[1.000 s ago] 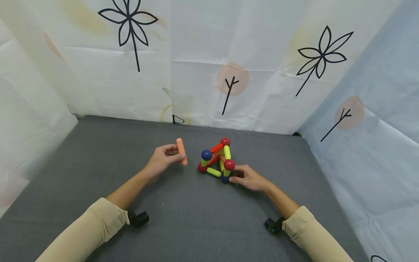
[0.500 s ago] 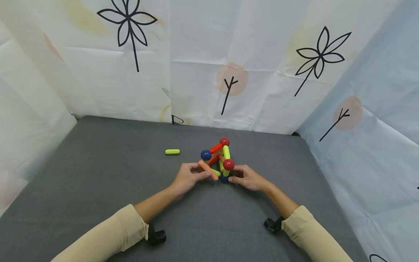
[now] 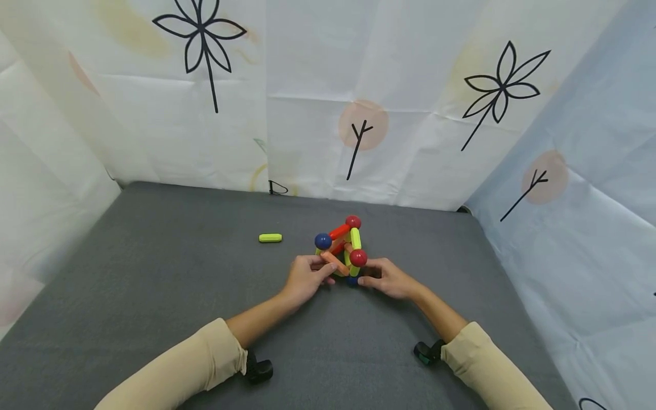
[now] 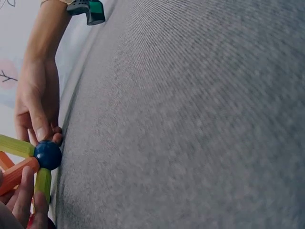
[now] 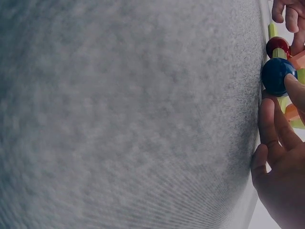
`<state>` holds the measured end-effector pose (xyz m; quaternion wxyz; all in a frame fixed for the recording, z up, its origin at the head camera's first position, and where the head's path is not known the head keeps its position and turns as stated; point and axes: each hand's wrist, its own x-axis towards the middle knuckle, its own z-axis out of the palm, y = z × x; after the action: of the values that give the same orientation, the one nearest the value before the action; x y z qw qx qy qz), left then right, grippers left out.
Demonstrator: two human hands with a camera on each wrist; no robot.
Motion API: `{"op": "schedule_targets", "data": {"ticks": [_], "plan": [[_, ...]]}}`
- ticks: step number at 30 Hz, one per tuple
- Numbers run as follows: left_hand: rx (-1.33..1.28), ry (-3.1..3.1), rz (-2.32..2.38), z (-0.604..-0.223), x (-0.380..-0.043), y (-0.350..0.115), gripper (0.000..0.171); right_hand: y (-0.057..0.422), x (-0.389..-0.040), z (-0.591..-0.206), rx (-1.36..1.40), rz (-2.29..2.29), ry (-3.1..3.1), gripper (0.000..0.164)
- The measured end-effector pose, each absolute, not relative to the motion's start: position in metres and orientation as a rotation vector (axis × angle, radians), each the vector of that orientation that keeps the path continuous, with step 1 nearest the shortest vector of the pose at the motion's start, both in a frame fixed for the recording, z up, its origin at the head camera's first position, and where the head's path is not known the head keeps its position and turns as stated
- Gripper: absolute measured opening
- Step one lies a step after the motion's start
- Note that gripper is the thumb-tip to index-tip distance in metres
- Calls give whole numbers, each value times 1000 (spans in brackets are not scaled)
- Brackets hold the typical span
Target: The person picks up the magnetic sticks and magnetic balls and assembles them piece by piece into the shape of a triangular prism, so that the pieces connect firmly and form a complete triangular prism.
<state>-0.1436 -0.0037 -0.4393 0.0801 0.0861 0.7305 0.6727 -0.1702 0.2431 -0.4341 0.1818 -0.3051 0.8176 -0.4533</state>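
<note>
My left hand pinches an orange magnetic rod between thumb and fingers, slanted across the near-left side of a small frame of rods and balls. In the left wrist view the rod's end is right at the lower blue ball. My right hand grips that ball from the right with thumb and fingers, close over the table. The frame has an upper blue ball, a front red ball and a back red ball, joined by yellow-green, red and orange rods. Its lower left red ball is hidden in the head view.
A loose yellow-green rod lies on the grey cloth-covered table, left of the frame. White printed curtains stand behind the table and along its sides. Each wrist carries a black camera.
My left hand has carried the orange rod rightward and toward me, up to the frame, uncovering the loose yellow-green rod. My right hand has stayed at the lower blue ball.
</note>
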Motion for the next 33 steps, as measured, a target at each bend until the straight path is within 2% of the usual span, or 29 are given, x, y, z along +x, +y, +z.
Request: {"op": "schedule_targets", "data": {"ticks": [23,28,33], "plan": [[328,2191,1788,-430,-154,-3,34,242,-169,-433,-815,-1300,2297,26],[454,2175,1648,-428,-161,-25,32,243,-169,-434,-848,-1283,2316,25],[675,2311,1520,-425,-177,-66,27,243,-170,-434,-874,-1292,2309,24]]}}
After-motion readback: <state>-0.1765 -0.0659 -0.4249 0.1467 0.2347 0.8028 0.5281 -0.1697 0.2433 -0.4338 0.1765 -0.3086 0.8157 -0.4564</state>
